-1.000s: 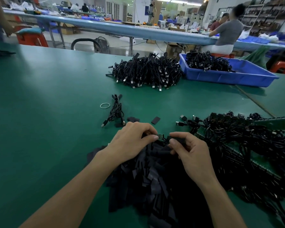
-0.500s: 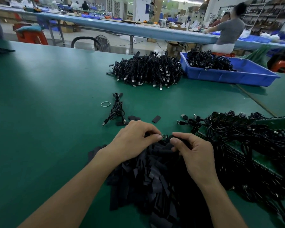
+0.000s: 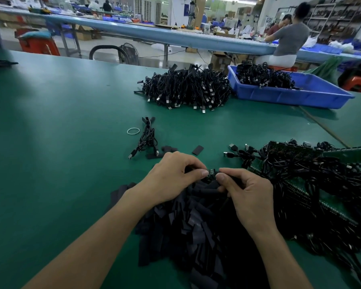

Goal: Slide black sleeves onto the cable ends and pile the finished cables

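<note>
Black sleeving seems partly done
One cable end [image 3: 212,171] is pinched by left hand [image 3: 171,180] and right hand [image 3: 248,195]; many cables [image 3: 313,176] are left.

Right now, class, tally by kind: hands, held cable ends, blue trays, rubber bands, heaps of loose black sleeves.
hands: 2 (left hand, right hand)
cable end, pinched between them: 1
blue tray: 1
rubber band: 1
heap of black sleeves: 1
Total: 6
</note>
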Demonstrator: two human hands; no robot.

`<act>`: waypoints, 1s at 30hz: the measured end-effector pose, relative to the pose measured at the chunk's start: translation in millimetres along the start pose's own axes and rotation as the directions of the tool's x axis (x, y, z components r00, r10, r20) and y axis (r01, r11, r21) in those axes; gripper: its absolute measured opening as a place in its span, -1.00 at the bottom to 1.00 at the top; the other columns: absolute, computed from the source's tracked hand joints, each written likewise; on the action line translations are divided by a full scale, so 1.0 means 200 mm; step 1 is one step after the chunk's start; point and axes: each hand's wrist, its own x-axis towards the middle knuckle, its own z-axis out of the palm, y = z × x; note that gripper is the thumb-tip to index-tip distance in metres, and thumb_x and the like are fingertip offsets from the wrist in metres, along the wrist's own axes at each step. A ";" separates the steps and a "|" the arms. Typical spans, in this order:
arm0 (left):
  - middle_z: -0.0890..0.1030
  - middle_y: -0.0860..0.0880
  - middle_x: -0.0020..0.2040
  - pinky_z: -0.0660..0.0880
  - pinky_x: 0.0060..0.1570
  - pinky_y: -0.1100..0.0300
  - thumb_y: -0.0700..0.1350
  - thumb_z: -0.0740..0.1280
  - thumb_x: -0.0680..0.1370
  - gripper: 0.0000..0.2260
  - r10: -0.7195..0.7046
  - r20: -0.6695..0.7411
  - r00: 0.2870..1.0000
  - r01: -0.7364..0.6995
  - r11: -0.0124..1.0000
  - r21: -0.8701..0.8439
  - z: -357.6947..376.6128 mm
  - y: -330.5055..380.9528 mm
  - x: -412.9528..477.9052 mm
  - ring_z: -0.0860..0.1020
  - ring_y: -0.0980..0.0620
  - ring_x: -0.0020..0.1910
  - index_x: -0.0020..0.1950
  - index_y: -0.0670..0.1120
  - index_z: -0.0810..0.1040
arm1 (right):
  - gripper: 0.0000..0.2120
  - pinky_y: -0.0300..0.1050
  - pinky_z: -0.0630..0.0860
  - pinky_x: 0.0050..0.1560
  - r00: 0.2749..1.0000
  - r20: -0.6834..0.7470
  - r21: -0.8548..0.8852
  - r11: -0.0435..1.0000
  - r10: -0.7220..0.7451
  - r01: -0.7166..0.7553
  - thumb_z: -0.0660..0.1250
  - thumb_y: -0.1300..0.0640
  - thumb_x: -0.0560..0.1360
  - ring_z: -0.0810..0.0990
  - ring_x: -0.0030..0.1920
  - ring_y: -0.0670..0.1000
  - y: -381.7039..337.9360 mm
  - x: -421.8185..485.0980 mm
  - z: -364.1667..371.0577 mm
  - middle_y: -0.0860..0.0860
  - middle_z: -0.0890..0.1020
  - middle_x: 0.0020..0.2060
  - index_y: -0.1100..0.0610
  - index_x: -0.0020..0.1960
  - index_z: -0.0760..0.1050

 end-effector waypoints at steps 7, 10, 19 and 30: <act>0.64 0.34 -0.25 0.53 -0.10 0.24 0.03 0.42 0.56 -0.93 0.005 0.014 1.000 -0.004 1.000 -0.022 0.01 0.01 0.00 0.59 0.34 -0.22 -0.04 0.10 0.70 | -0.78 -0.37 0.55 -0.20 1.000 0.031 0.064 0.998 0.004 -0.006 0.47 -0.11 0.31 0.68 -0.34 -0.14 -0.01 0.00 0.00 -0.15 0.70 -0.33 -0.21 -0.04 0.62; 0.63 0.34 -0.29 0.42 -0.19 0.45 -0.04 0.44 0.56 -0.93 0.027 0.024 0.999 -0.025 0.998 -0.065 0.00 0.02 0.00 0.58 0.34 -0.26 -0.03 0.02 0.72 | -0.77 -0.38 0.54 -0.20 0.999 0.033 0.045 0.999 -0.007 0.005 0.46 -0.15 0.31 0.67 -0.34 -0.16 0.00 0.00 0.00 -0.16 0.70 -0.34 -0.23 -0.03 0.62; 0.72 0.07 -0.16 0.57 -0.06 0.21 -0.15 0.48 0.53 -0.93 0.021 0.131 0.991 -0.001 0.988 -0.153 -0.03 0.03 -0.01 0.66 0.17 -0.16 0.00 -0.09 0.71 | -0.74 -0.37 0.52 -0.27 0.982 0.189 0.089 0.996 0.011 -0.028 0.54 0.06 0.39 0.66 -0.35 -0.15 -0.01 0.00 -0.01 -0.13 0.72 -0.28 -0.31 -0.08 0.67; 0.64 0.18 -0.20 0.46 -0.15 0.26 0.14 0.48 0.45 -0.81 -0.005 0.076 0.997 0.005 1.000 0.002 -0.04 0.02 -0.02 0.59 0.27 -0.15 -0.03 0.09 0.60 | -0.71 -0.35 0.52 -0.32 0.995 0.101 0.041 0.999 -0.007 0.003 0.51 0.25 0.45 0.65 -0.39 -0.14 0.02 0.01 0.00 -0.11 0.70 -0.34 -0.17 -0.12 0.65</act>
